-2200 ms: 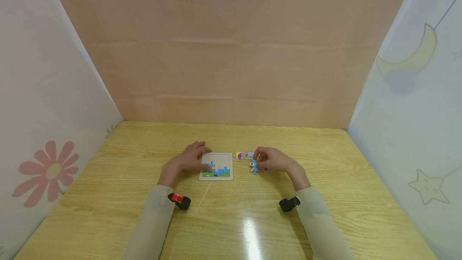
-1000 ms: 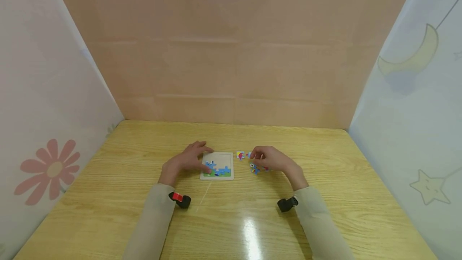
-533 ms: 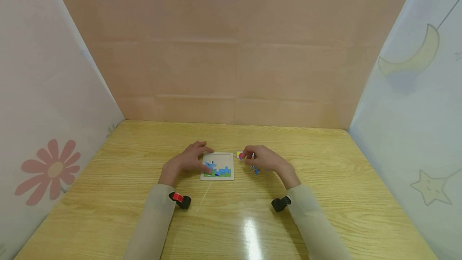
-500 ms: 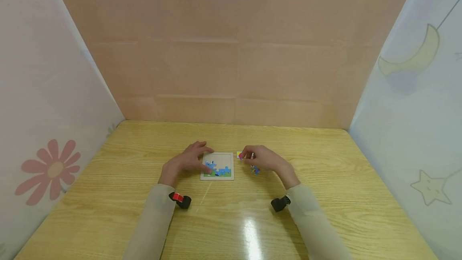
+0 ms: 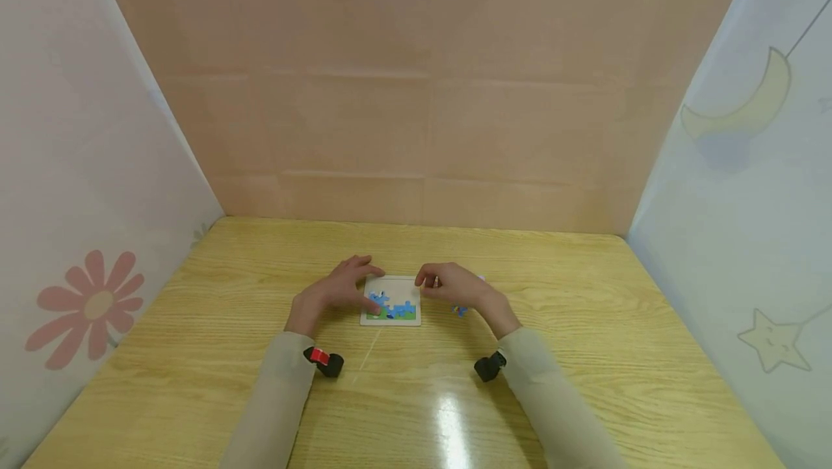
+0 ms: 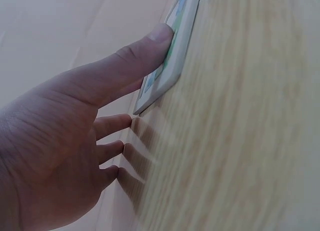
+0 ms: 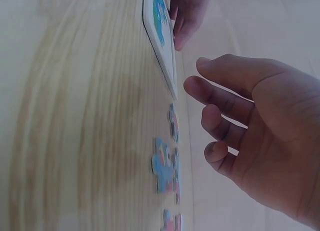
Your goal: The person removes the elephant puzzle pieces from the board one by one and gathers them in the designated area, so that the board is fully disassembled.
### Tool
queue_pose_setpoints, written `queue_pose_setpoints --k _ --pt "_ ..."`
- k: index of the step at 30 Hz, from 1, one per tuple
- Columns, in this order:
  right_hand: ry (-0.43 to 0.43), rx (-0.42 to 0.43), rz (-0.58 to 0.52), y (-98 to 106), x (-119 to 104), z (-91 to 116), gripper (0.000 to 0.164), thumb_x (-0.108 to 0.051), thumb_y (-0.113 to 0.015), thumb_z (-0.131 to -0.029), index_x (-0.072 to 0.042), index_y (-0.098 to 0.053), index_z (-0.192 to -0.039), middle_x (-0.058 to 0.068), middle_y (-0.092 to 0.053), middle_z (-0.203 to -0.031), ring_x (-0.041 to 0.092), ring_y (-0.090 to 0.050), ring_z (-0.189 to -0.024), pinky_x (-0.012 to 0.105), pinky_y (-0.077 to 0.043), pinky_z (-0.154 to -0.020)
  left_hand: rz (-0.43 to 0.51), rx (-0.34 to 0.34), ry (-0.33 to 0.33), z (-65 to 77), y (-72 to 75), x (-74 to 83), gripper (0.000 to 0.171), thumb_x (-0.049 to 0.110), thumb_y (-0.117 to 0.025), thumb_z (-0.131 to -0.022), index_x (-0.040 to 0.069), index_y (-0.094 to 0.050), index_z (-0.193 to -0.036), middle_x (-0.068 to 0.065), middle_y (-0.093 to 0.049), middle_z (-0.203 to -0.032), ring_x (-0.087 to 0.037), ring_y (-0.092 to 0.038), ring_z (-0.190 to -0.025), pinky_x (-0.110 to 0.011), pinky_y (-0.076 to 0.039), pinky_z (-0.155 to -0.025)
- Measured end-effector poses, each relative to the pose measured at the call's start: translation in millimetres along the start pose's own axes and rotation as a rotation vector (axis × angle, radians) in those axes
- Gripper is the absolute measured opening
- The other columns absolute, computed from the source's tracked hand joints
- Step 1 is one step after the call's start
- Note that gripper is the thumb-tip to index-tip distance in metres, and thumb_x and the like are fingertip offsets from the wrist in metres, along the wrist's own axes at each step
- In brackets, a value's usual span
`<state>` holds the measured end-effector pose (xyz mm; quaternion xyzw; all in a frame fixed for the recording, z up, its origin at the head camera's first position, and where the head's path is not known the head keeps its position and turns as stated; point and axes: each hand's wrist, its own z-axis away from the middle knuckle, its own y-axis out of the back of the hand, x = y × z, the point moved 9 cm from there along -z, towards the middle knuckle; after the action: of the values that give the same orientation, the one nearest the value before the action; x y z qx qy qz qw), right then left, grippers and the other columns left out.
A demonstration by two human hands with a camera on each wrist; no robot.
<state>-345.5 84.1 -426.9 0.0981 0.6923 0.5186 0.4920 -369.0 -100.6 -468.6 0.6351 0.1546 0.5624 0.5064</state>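
Observation:
My left hand point(image 5: 338, 285) steadies a square jigsaw tray point(image 5: 419, 299) at its left side. Its thumb point(image 6: 155, 38) lies on the tray, over the lower left of the picture, and the other fingers spread beyond the far left corner. Blue and green jigsaw pieces point(image 5: 399, 310) fill the lower part of the tray; its upper part shows bare wood. My right hand point(image 5: 455, 285) hovers by the tray's right edge, fingers loosely bent. In the right wrist view its thumb and forefinger are apart with nothing between them. Beneath that hand, loose jigsaw pieces point(image 7: 162, 166) lie on the table.
The wooden table point(image 5: 390, 411) extends around the tray, with a glare spot near the front. A brown backdrop point(image 5: 416, 93) rises behind it. Patterned panels point(image 5: 728, 201) flank both sides. Black wrist cameras point(image 5: 487, 366) sit on both wrists.
My right hand has moved left from the loose jigsaw pieces to the tray's right edge, now covering the yellow and red piece in the head view. My left hand has stayed on the tray.

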Motion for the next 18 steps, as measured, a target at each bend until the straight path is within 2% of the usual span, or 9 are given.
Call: queue_pose_setpoints --k 9,18 --pt "0.003 -0.042 0.01 -8.3 -12.1 -10.1 0.02 -0.02 -0.062 -0.099 -0.012 -0.065 -0.117 -0.004 -0.067 -0.094 0.01 -0.06 -0.079 0.027 -0.052 -0.074 0.009 0.005 0.005 -0.2 -0.7 -0.7 0.078 0.054 -0.084 -0.071 0.029 -0.056 -0.14 -0.008 -0.021 -0.165 -0.039 -0.01 -0.153 -0.071 -0.017 -0.115" --pt "0.036 -0.045 0.035 -14.3 -23.4 -20.2 0.021 -0.017 -0.062 -0.098 -0.011 -0.064 -0.118 -0.001 -0.068 -0.098 0.012 -0.059 -0.082 0.029 -0.052 -0.078 0.003 0.001 -0.008 0.0 -1.2 -0.6 0.079 0.055 -0.083 -0.072 0.029 -0.055 -0.141 -0.008 -0.021 -0.165 -0.04 -0.01 -0.153 -0.072 -0.018 -0.115"
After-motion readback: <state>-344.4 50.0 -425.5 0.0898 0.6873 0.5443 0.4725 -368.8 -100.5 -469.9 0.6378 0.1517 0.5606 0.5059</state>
